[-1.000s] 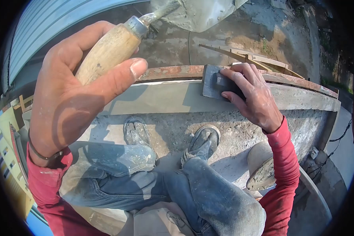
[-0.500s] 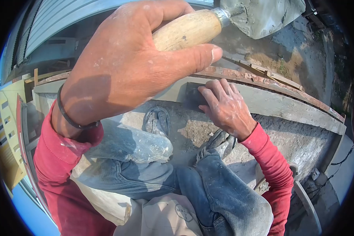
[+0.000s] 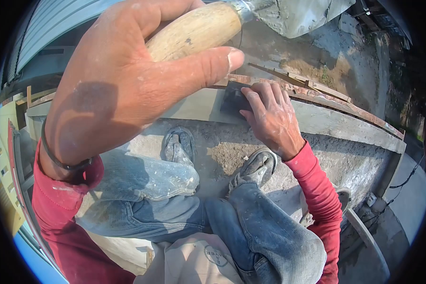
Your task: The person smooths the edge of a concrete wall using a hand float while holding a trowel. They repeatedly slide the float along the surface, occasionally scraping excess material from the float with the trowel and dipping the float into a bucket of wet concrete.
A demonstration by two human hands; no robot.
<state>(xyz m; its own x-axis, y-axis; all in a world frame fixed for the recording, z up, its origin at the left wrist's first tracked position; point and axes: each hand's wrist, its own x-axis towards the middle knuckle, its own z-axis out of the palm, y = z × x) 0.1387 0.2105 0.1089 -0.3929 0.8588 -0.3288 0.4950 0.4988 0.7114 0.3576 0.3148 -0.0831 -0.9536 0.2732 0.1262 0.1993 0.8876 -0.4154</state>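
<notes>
My left hand (image 3: pixel 123 80), close to the camera, is wrapped round the wooden handle of a trowel (image 3: pixel 194 33). Grey mortar covers the trowel's blade (image 3: pixel 300 16), which reaches past the top of the view. Farther down, my right hand (image 3: pixel 272 118) grips a dark rectangular pad (image 3: pixel 235 100), fingers bent over its right end. The pad lies against the smooth grey face of a long mortar-coated ledge (image 3: pixel 336 122), with its upper edge near the reddish brick rim (image 3: pixel 298 90).
My shoes (image 3: pixel 179 146) stand on a rough, dusty floor with a patch of crumbled material (image 3: pixel 227 156). Beyond the ledge run wooden boards (image 3: pixel 322 90) above lower ground. At the right lie a dark cable (image 3: pixel 407 182) and a pale curved strip (image 3: pixel 367 239).
My right hand has slid the pad slightly right and up toward the brick rim. My left hand, still round the trowel, has shifted left. The whole view has moved a little.
</notes>
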